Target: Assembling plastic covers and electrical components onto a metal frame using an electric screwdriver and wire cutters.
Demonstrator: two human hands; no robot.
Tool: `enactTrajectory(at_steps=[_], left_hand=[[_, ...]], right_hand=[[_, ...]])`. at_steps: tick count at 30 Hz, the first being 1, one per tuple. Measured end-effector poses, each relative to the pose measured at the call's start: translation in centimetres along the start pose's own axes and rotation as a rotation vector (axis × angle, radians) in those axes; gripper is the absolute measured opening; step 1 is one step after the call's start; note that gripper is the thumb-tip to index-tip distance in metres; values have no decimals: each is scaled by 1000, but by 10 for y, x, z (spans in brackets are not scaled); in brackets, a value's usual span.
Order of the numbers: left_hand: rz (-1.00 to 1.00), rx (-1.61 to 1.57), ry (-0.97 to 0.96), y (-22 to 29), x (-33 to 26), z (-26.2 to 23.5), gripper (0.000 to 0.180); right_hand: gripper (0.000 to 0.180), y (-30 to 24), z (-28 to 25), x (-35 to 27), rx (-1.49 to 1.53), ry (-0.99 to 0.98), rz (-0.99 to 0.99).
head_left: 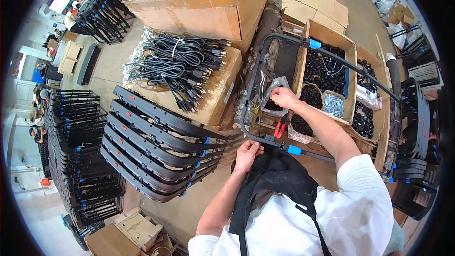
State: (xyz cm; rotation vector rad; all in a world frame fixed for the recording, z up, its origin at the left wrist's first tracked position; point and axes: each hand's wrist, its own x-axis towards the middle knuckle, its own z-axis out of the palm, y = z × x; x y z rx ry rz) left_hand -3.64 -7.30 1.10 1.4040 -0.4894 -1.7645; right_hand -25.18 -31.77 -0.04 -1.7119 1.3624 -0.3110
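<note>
A black tubular frame (pixel 244 119) with blue tape bands lies across the bench in front of me. My left hand (pixel 248 155) is closed in a pinch at the frame's near left corner; what its fingertips hold is too small to name. My right hand (pixel 283 98) is over a clear plastic bag (pixel 277 84) of small black parts, fingers drawn together; anything between them is hidden. Between the hands, a thin black cable (pixel 260 109) with white and green wire ends runs inside the frame. Red-handled pliers (pixel 281 127) lie beside the bag.
Right of the bag, wooden trays (pixel 351 66) hold black plastic parts, and a bag of silver screws (pixel 333 105) sits among them. Bundled black power cords (pixel 177 61) rest on a cardboard box (pixel 222 90) at left. Stacked black frames (pixel 156 147) stand nearer, below a large carton (pixel 189 16).
</note>
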Motion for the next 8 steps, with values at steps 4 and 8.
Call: enactTrajectory(at_steps=[4,8], left_hand=[[0,-21,-4,-3,0,-4,19],[-2,5,-26,-1,1,-6,18]], right_hand=[[29,-17,-1,-21,268,-30,169],[31,-15,-4,-44,397,14,145]])
